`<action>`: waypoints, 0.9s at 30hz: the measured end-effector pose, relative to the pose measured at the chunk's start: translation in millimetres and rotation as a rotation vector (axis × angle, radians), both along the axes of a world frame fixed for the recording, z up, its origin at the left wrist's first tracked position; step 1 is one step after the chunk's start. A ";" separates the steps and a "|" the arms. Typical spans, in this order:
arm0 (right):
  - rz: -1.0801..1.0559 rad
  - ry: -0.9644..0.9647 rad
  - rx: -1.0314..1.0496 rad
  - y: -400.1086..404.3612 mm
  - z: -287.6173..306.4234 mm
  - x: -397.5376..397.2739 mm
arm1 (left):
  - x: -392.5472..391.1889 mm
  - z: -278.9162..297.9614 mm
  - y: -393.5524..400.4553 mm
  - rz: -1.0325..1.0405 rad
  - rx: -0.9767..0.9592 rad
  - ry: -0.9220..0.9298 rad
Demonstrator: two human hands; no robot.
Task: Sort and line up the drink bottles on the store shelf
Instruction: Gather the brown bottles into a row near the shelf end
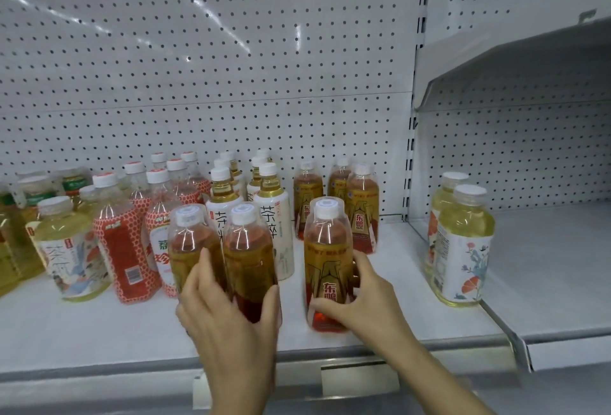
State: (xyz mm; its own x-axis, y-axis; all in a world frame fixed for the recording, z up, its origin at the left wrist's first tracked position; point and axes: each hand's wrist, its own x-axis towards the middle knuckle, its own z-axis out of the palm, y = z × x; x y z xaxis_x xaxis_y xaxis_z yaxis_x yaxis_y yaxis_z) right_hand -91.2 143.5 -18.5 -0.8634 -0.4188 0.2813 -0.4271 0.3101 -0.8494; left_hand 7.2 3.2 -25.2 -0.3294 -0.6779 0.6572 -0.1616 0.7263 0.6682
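My left hand (228, 312) grips two amber drink bottles at once, one (188, 242) on the left and one (249, 259) on the right, near the front of the white shelf (99, 332). My right hand (358, 295) holds the lower part of a third amber bottle (325, 256) with a gold and red label, standing upright. Behind it stand three matching amber bottles (362, 203) in a group. White-labelled tea bottles (274, 219) stand in two rows at the centre back.
Red honeycomb-label bottles (122, 249) and pale yellow bottles (71, 249) crowd the left of the shelf. Two pale floral-label bottles (463, 246) stand at the right by the upright divider. A lower neighbouring shelf (545, 282) lies to the right. Pegboard backs everything.
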 end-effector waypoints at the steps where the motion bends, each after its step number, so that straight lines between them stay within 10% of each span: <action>1: -0.023 0.010 0.029 -1.2 2.7 -1.9 | -0.7 1.9 -5.2 -0.014 0.034 -0.028; 22: -0.121 -0.032 0.050 -80.7 2.6 -119.1 | 19.7 3.8 -37.8 -0.071 -0.051 -0.060; 27: -0.163 0.144 -0.128 -59.7 7.5 -49.3 | 29.8 10.6 -98.1 -0.145 0.210 -0.070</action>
State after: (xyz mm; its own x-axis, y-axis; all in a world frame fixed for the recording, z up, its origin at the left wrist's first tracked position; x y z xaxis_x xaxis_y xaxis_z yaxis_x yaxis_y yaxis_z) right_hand -140.5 83.8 -11.1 -0.8639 -0.2306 0.4478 -0.4996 0.2785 -0.8203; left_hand 37.1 -94.8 -14.6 -0.4731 -0.7393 0.4792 -0.1169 0.5918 0.7976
